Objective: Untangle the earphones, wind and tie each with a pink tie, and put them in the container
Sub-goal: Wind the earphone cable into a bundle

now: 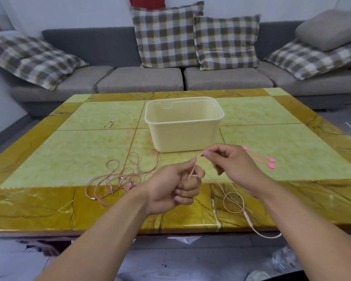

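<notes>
A pale pink earphone cable [234,199] runs taut between my two hands over the table's front edge. My left hand [174,187] is curled in a fist and grips it. My right hand [229,161] pinches its upper end between thumb and forefinger. The rest of this cable loops down below my right wrist and hangs past the table edge. A tangled heap of pink earphones [117,177] lies left of my left hand. Two pink ties [261,159] lie side by side to the right of my right hand. The cream container [182,138] stands open behind my hands.
The green and amber tiled table [79,151] fills the middle of the view. A grey sofa [142,78] with checked cushions stands behind it. Crumpled plastic lies on the floor at the lower right.
</notes>
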Action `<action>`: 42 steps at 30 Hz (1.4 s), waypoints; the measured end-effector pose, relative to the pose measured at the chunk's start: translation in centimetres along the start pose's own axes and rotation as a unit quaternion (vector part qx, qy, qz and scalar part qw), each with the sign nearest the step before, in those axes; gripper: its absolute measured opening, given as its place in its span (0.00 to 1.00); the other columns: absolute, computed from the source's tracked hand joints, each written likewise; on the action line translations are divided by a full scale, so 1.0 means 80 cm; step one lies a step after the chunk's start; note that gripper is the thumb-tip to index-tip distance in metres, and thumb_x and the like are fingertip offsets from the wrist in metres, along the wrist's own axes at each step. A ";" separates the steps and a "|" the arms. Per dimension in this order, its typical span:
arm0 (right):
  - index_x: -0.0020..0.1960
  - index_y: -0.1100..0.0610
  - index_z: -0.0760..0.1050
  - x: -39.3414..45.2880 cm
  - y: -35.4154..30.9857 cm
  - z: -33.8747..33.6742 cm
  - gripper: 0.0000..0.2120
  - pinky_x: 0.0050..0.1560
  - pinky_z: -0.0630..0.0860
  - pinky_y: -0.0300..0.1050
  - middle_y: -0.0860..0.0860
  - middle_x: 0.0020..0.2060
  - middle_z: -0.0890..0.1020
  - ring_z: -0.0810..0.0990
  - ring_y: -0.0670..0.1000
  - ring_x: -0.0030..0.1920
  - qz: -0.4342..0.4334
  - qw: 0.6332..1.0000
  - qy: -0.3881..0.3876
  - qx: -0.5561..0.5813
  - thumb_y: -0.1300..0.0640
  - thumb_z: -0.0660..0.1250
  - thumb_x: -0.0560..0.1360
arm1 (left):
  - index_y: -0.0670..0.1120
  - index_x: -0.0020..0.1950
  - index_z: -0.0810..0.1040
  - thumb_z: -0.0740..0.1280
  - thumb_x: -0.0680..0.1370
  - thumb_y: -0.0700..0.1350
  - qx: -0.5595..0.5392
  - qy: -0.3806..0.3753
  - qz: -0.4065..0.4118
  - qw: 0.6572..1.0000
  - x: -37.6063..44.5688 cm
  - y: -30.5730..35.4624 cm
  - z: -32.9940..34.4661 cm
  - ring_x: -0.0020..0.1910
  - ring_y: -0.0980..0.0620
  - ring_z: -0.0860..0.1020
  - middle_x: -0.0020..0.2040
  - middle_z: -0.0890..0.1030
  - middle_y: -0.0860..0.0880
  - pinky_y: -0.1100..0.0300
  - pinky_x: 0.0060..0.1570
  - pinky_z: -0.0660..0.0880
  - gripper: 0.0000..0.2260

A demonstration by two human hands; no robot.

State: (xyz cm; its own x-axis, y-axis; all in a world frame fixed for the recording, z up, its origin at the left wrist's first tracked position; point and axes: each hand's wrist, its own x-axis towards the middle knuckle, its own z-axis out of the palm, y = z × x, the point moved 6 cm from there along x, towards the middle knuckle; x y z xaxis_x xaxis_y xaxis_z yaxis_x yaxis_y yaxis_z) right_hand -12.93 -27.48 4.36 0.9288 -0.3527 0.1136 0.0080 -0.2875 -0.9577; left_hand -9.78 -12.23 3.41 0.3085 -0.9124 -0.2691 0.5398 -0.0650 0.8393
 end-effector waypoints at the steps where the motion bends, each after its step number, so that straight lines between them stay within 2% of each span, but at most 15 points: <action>1: 0.45 0.50 0.86 0.000 0.004 0.007 0.06 0.34 0.71 0.41 0.48 0.27 0.76 0.72 0.46 0.30 0.002 1.000 -0.008 -0.029 0.53 0.71 0.79 | 0.45 0.43 0.75 0.55 0.85 0.52 -0.015 0.009 0.021 1.000 0.002 0.003 0.004 0.26 0.56 0.53 0.27 0.55 0.53 0.63 0.26 0.52 0.17; 4: 0.38 0.40 0.83 -0.008 0.011 0.032 0.14 0.33 0.69 0.40 0.45 0.28 0.80 0.74 0.43 0.28 0.017 0.987 -0.085 -0.138 0.50 0.67 0.81 | 0.39 0.56 0.78 0.54 0.86 0.42 -0.063 0.100 0.123 0.985 0.008 0.021 -0.008 0.27 0.55 0.67 0.30 0.68 0.50 0.62 0.33 0.69 0.15; 7: 0.47 0.44 0.86 -0.020 0.013 0.051 0.11 0.33 0.70 0.39 0.48 0.32 0.83 0.73 0.42 0.28 0.021 0.965 -0.159 -0.210 0.47 0.65 0.82 | 0.38 0.70 0.72 0.51 0.86 0.35 -0.069 0.168 0.221 0.958 0.003 0.039 -0.035 0.51 0.50 0.84 0.52 0.85 0.45 0.55 0.57 0.79 0.16; 10: 0.59 0.42 0.83 -0.029 0.012 0.058 0.10 0.29 0.65 0.32 0.46 0.30 0.81 0.72 0.41 0.25 0.015 0.951 -0.175 -0.252 0.47 0.65 0.82 | 0.40 0.76 0.64 0.49 0.83 0.28 -0.057 0.215 0.257 0.941 -0.001 0.048 -0.057 0.66 0.47 0.79 0.67 0.80 0.43 0.52 0.69 0.73 0.22; 14: 0.52 0.42 0.84 -0.036 -0.016 0.052 0.10 0.35 0.70 0.45 0.44 0.30 0.80 0.72 0.43 0.29 -0.036 0.940 -0.151 -0.304 0.42 0.65 0.80 | 0.42 0.80 0.59 0.46 0.82 0.27 0.196 0.263 0.237 0.915 0.000 0.038 -0.073 0.72 0.58 0.71 0.71 0.76 0.51 0.60 0.75 0.64 0.27; 17: 0.45 0.44 0.81 -0.037 -0.033 0.047 0.11 0.41 0.76 0.52 0.44 0.34 0.82 0.77 0.45 0.33 -0.061 0.937 -0.150 -0.310 0.42 0.64 0.81 | 0.43 0.74 0.69 0.49 0.78 0.24 0.356 0.245 0.176 0.885 0.005 0.026 -0.065 0.63 0.60 0.78 0.64 0.81 0.51 0.60 0.70 0.70 0.29; 19: 0.43 0.45 0.78 -0.037 -0.039 0.040 0.11 0.38 0.76 0.50 0.45 0.36 0.83 0.78 0.46 0.33 -0.065 0.940 -0.150 -0.300 0.43 0.64 0.81 | 0.44 0.63 0.80 0.53 0.74 0.25 0.391 0.240 0.129 0.879 0.006 0.016 -0.059 0.44 0.58 0.83 0.50 0.86 0.48 0.57 0.50 0.81 0.26; 21: 0.42 0.46 0.78 -0.035 -0.042 0.029 0.11 0.32 0.70 0.41 0.46 0.36 0.83 0.75 0.43 0.30 -0.059 0.951 -0.136 -0.270 0.45 0.65 0.81 | 0.46 0.50 0.85 0.55 0.73 0.29 0.419 0.262 0.100 0.863 0.002 0.014 -0.058 0.27 0.56 0.74 0.32 0.83 0.47 0.60 0.33 0.73 0.22; 24: 0.43 0.46 0.79 -0.022 -0.035 0.011 0.08 0.37 0.72 0.41 0.48 0.36 0.82 0.77 0.44 0.33 -0.053 0.979 -0.070 -0.185 0.47 0.67 0.80 | 0.43 0.44 0.87 0.54 0.78 0.36 0.377 0.249 0.082 0.888 -0.002 0.018 -0.056 0.23 0.54 0.64 0.24 0.69 0.46 0.61 0.28 0.63 0.20; 27: 0.44 0.48 0.82 -0.012 -0.019 0.002 0.07 0.43 0.76 0.42 0.51 0.34 0.81 0.80 0.45 0.35 -0.044 0.995 -0.001 -0.093 0.50 0.68 0.79 | 0.37 0.44 0.85 0.50 0.85 0.50 0.243 0.150 0.034 0.958 0.003 0.008 -0.040 0.25 0.52 0.54 0.27 0.56 0.48 0.60 0.25 0.55 0.28; 32: 0.46 0.54 0.83 -0.002 0.004 0.009 0.08 0.32 0.66 0.38 0.46 0.25 0.72 0.68 0.46 0.27 0.000 0.999 0.004 -0.032 0.53 0.68 0.81 | 0.40 0.45 0.81 0.57 0.82 0.50 0.054 0.021 0.040 0.997 0.009 0.007 -0.008 0.24 0.56 0.53 0.27 0.56 0.52 0.62 0.26 0.49 0.18; 36: 0.49 0.43 0.85 -0.004 0.014 0.034 0.11 0.31 0.63 0.40 0.45 0.25 0.73 0.66 0.44 0.27 0.030 0.989 -0.089 -0.115 0.50 0.64 0.83 | 0.35 0.68 0.73 0.54 0.86 0.40 -0.052 0.143 0.180 0.972 0.014 0.029 -0.023 0.28 0.55 0.63 0.32 0.65 0.50 0.63 0.28 0.61 0.16; 38: 0.46 0.41 0.83 -0.013 0.012 0.053 0.12 0.32 0.65 0.41 0.46 0.26 0.75 0.68 0.44 0.27 0.031 0.971 -0.157 -0.177 0.48 0.63 0.83 | 0.37 0.71 0.69 0.52 0.86 0.36 -0.060 0.191 0.232 0.952 0.009 0.037 -0.031 0.32 0.53 0.75 0.37 0.77 0.47 0.63 0.33 0.71 0.15; 40: 0.53 0.44 0.84 -0.023 0.012 0.069 0.12 0.35 0.70 0.41 0.47 0.28 0.78 0.72 0.44 0.28 0.027 0.948 -0.204 -0.244 0.48 0.61 0.84 | 0.40 0.73 0.64 0.50 0.85 0.32 -0.065 0.217 0.264 0.937 0.006 0.040 -0.041 0.46 0.48 0.85 0.51 0.84 0.43 0.60 0.47 0.79 0.16; 42: 0.63 0.45 0.81 -0.034 0.007 0.076 0.13 0.41 0.75 0.44 0.47 0.30 0.80 0.76 0.43 0.31 0.010 0.928 -0.228 -0.295 0.48 0.60 0.84 | 0.42 0.79 0.56 0.48 0.85 0.30 -0.020 0.248 0.267 0.931 0.006 0.040 -0.056 0.60 0.46 0.83 0.61 0.83 0.43 0.55 0.61 0.78 0.22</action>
State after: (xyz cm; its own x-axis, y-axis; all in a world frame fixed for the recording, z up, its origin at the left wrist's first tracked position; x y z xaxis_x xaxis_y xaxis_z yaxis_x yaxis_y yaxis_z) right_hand -13.22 -21.24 1.88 0.9880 0.0112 -0.1540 -0.0898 -0.7695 -0.6323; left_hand -4.39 -11.05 3.81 0.8600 -0.5101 -0.0117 0.2310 0.3688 0.9003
